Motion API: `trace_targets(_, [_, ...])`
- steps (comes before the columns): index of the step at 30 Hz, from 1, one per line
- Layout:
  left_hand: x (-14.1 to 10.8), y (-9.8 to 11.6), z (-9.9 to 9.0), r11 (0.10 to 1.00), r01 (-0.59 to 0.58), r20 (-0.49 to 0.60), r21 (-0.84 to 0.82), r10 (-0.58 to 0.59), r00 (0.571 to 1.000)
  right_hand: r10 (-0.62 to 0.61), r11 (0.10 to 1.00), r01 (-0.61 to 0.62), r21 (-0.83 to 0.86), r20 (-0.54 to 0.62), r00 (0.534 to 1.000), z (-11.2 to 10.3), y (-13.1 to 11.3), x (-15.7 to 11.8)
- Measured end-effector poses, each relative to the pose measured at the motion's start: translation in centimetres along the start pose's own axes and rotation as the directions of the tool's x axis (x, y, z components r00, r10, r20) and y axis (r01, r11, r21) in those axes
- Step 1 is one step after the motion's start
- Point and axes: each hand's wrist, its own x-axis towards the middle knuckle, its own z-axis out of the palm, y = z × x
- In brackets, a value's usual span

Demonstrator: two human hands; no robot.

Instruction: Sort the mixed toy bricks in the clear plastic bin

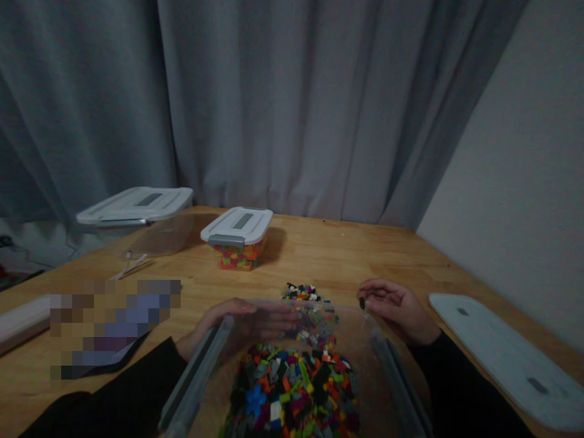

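Our right hand (396, 311) pinches a small dark brick (362, 303); our left hand (241, 325) hangs open over the clear bin (392, 377), its fingers holding nothing visible.

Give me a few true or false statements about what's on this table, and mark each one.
1. The right hand pinches a small dark brick. True.
2. The small lidded box on the wooden table is empty. False: multicoloured bricks fill it.
3. A white lid lies flat on the table, to the right of the clear bin. True.
4. The left hand holds a blue flower-shaped piece. False: that piece lies in the pile inside the bin, apart from the hand.
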Motion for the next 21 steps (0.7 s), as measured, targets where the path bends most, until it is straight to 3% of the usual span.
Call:
trace_targets(4, [0.0,0.1,0.4,0.999,-0.002,-0.068,-0.041,-0.001,0.998,-0.049,0.993,0.039,0.111,0.081,0.995,0.6,-0.4,-0.3])
trace_targets(7, [0.0,0.1,0.4,0.999,-0.005,-0.045,-0.033,0.003,0.999,-0.006,0.989,0.003,0.145,0.020,1.000,0.7,0.2,0.3])
trace_targets(11, [0.0,0.1,0.4,0.999,-0.004,-0.062,-0.043,0.002,0.998,0.080,0.986,-0.084,-0.142,-0.039,0.996,0.4,2.5,1.4])
trace_targets(14, [0.0,0.1,0.4,0.999,-0.006,-0.059,-0.048,0.003,0.998,0.195,0.930,-0.169,-0.327,0.049,0.980,-0.1,4.8,2.1])
trace_targets(19, [-0.1,0.0,0.3,0.999,0.012,-0.109,-0.047,-0.017,0.994,0.011,0.821,0.110,-0.560,0.208,0.978,-0.6,7.2,2.8])
trace_targets(21, [-0.1,-0.1,0.3,0.999,0.016,-0.142,-0.037,-0.021,0.990,-0.025,0.764,0.168,-0.623,0.232,0.972,-0.6,7.7,2.9])
